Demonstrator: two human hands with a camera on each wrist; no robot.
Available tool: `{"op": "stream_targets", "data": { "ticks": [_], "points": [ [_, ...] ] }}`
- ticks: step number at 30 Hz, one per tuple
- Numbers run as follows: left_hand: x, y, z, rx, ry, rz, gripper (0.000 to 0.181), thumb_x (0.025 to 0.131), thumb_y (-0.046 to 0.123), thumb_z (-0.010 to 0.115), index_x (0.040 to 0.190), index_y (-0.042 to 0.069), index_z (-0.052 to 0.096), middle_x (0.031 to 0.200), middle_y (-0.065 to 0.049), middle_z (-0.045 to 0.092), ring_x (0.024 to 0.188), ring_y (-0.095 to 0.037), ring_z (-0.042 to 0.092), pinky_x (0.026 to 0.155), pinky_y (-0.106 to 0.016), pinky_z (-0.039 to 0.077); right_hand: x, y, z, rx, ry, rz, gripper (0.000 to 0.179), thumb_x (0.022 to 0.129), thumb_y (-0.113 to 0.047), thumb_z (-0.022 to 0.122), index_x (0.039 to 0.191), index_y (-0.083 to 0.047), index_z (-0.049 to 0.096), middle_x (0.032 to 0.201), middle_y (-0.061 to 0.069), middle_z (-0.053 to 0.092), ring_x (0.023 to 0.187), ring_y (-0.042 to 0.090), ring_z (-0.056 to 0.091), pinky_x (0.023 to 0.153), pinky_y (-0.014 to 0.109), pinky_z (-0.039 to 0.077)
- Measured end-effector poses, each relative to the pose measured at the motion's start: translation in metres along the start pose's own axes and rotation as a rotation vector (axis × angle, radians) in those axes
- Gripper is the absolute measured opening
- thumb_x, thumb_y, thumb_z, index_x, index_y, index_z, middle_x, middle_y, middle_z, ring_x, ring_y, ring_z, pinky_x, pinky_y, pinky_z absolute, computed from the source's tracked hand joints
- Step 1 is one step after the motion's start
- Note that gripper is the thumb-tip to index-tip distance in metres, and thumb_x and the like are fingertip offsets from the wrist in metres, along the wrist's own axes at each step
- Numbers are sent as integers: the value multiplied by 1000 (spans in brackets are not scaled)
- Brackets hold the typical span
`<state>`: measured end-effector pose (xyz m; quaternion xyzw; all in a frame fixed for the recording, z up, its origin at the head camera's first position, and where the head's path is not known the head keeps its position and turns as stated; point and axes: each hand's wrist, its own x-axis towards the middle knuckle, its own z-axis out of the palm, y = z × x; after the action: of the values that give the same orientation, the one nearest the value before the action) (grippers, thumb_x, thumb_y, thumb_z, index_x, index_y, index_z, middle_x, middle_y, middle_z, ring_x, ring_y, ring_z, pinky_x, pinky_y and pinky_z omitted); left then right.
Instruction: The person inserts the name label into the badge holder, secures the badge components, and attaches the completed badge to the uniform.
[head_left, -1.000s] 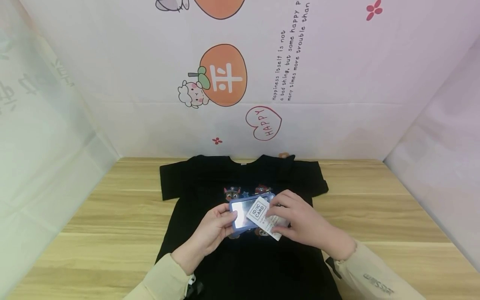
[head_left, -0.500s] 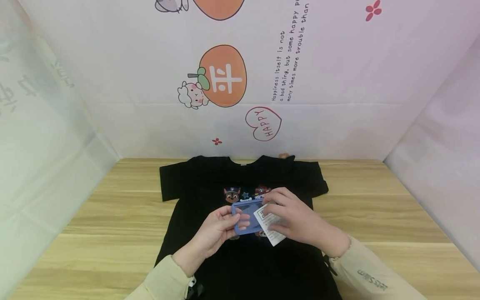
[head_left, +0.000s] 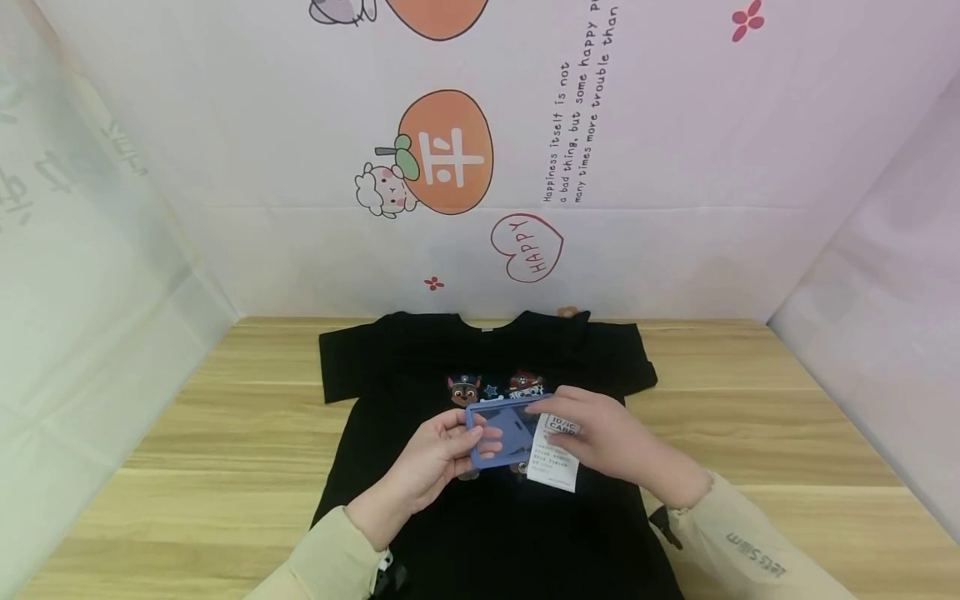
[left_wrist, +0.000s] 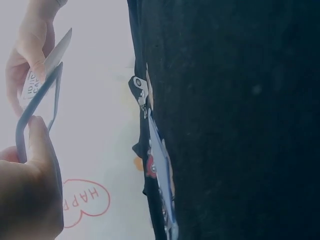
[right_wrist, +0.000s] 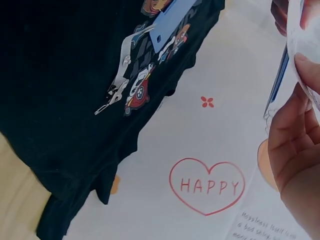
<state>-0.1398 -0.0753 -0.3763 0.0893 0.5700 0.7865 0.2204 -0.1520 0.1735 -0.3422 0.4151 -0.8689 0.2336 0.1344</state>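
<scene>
My left hand [head_left: 426, 454] holds a blue-rimmed card holder [head_left: 504, 463] with a clear window, its thumb on the near face and other fingers behind. My right hand [head_left: 611, 437] pinches a white paper card [head_left: 553, 463] printed "ID/IC CARD", against the holder's right end; some of its fingers are hidden. In the right wrist view a blue slotted plate [right_wrist: 172, 24] lies on the black T-shirt [right_wrist: 65, 90], with a clear strap and metal clip [right_wrist: 117, 90] beside it. Through the holder's window, the plate shows in the head view.
The T-shirt is spread on a wood-grain table [head_left: 225, 450], with cartoon dog prints [head_left: 464, 390] on its chest. White printed cloth [head_left: 660, 167] hangs behind the table and at both sides.
The white card has turned and slid right, uncovering more of the holder's window. The holder has tilted, its glare is gone, and the plate beneath shows through. My left hand stays nearly in place.
</scene>
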Motion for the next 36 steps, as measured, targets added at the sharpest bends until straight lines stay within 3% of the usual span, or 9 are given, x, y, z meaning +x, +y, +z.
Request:
{"op": "stream_targets", "data": {
  "ticks": [5,12,15,23,36],
  "points": [
    [1,4,1,-7,13,5,16,97,7,51,110,-2,50,100,-3,69,90,-10,68,83,-24,55,-5,4,-3,154,62,112,28,76,3,75,99,-9,64,95,4,66,75,9,55,62,21,51],
    [0,7,1,-2,24,1,12,97,6,50,108,3,51,102,-4,69,90,-10,68,83,-23,54,-13,9,-9,449,139,488,19,84,-4,69,102,-4,60,97,15,64,71,12,60,59,24,54],
    [0,7,1,1,27,-1,14,97,7,50,110,1,51,103,-5,69,90,-10,68,83,-23,54,-15,12,-10,539,200,581,22,86,-5,67,105,0,57,102,20,62,74,13,61,61,25,55],
    [0,8,2,15,31,1,15,97,8,51,110,1,51,105,-7,69,91,-10,68,83,-24,54,-18,14,-11,634,268,637,25,87,-3,65,107,3,52,107,22,58,80,12,61,66,22,56],
    [-1,10,7,46,63,-9,18,97,8,52,112,-1,49,110,-14,67,91,-11,68,83,-24,54,-13,8,-12,554,236,686,25,85,-10,71,103,-2,56,102,18,64,75,15,62,62,24,55]
  ]
}}
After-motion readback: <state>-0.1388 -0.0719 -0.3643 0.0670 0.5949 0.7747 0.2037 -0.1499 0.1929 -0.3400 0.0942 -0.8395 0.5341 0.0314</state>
